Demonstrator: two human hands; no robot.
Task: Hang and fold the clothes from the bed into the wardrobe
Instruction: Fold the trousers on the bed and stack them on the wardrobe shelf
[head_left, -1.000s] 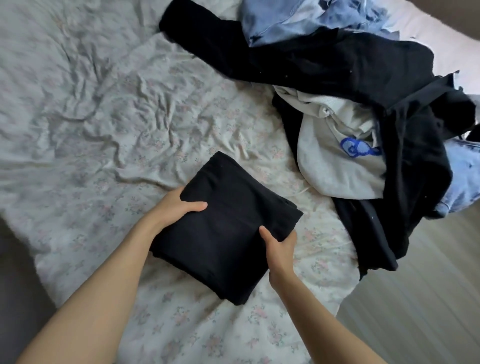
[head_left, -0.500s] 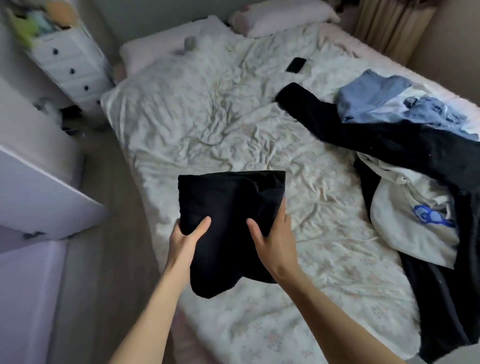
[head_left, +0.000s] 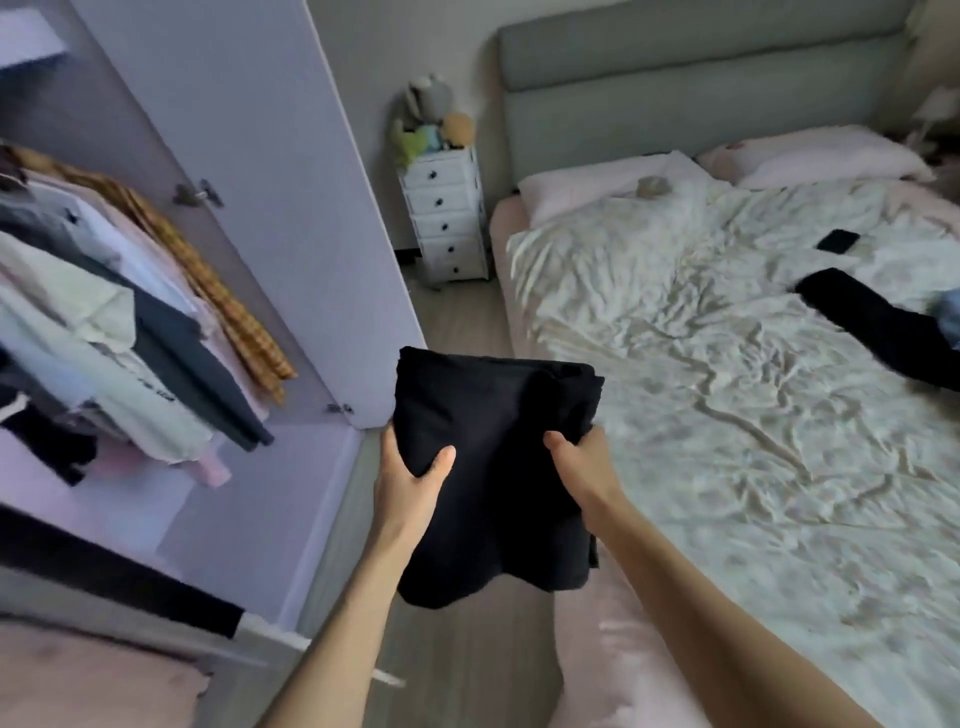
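— Since one second ago the bundle (head_left: 493, 467) lay on the bed (head_left: 727, 415), what is different now?

— It is lifted. Both hands carry it in the air, over the floor between the bed and the wardrobe (head_left: 249, 208). The view has also turned from the pile toward the open door.

— How do the hands hold it?

— The left hand (head_left: 408, 480) grips the left edge, thumb on top. The right hand (head_left: 584, 467) grips the right edge the same way. The other fingers are hidden under the cloth.

— So what does this mean for the task?

— I think the folding of this piece is finished, and the next step is to put it inside the wardrobe, below the hanging clothes (head_left: 104, 312). A black garment (head_left: 872, 322) waits on the bed.
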